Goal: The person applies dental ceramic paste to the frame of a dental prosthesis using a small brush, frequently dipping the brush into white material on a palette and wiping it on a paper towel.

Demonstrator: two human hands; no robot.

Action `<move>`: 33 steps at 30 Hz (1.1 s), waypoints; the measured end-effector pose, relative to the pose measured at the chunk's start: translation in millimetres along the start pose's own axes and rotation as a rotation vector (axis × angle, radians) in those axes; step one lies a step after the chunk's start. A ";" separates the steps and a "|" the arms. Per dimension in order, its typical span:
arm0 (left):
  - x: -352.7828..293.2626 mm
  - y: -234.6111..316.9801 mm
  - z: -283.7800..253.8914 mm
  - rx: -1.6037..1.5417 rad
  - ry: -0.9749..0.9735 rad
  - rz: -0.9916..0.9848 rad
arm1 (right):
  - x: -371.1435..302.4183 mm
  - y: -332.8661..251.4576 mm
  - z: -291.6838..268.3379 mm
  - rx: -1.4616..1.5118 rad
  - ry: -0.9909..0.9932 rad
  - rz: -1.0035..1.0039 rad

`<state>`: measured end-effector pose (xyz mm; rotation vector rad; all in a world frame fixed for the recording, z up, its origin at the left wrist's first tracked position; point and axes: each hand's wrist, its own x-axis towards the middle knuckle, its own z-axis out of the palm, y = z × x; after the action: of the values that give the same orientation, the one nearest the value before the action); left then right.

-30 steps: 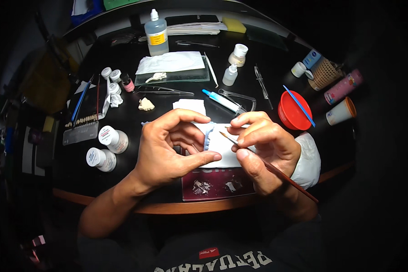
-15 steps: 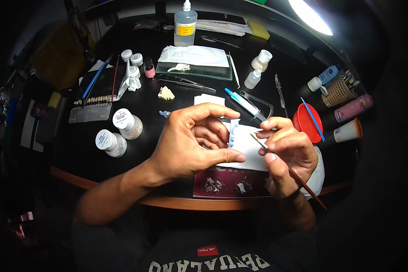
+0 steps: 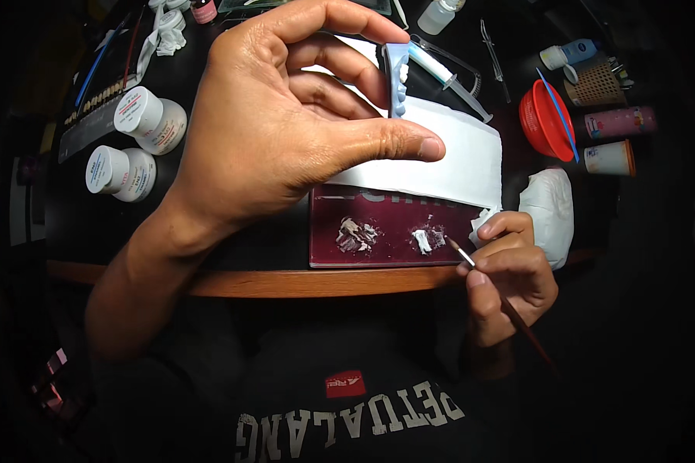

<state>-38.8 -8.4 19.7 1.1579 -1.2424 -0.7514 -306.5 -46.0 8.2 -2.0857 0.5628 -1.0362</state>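
My left hand (image 3: 262, 139) grips a pale blue piece of dental mould (image 3: 395, 85) between thumb and fingers, raised above the table. White, tooth-like bumps line the mould's right edge. Low on the right, my right hand (image 3: 513, 285) pinches a fine paintbrush (image 3: 465, 256) near its metal collar, handle slanting down to the right. The brush tip points at a small white heap of paste or powder (image 3: 422, 241) on a dark red slab (image 3: 394, 212), beside its right side. A larger whitish-brown smear (image 3: 357, 235) sits further left on that slab.
Folded white paper (image 3: 455, 150) overlaps the slab's far edge. A crumpled white tissue (image 3: 547, 216), a red bowl (image 3: 542, 119) with a blue stick, and a cup (image 3: 608, 158) stand right. Two white-lidded jars (image 3: 150, 119) stand left. A syringe (image 3: 448, 81) lies beyond the paper.
My view has tilted down towards the slab. The paintbrush has moved from beside the mould down to the slab's white heap. My left hand keeps its grip on the mould.
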 end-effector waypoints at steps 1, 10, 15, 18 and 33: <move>0.1 -1.7 2.0 -0.013 -0.009 -0.002 | -5.9 2.2 1.8 -0.030 0.007 -0.007; -3.7 0.7 3.5 0.043 0.001 0.016 | -21.0 1.9 8.5 -0.134 0.027 -0.023; -4.0 -0.3 4.3 0.050 -0.026 0.037 | -21.6 3.7 9.6 -0.157 0.041 -0.013; -4.0 1.0 3.7 0.057 -0.037 0.049 | -21.2 3.7 10.1 -0.165 0.039 -0.013; -3.0 2.1 3.5 0.106 -0.064 0.096 | -21.4 3.6 8.4 -0.159 0.048 -0.023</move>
<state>-43.1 -5.9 20.4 1.1589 -1.3951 -0.6618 -312.3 -31.0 -8.6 -2.2144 0.6658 -1.0876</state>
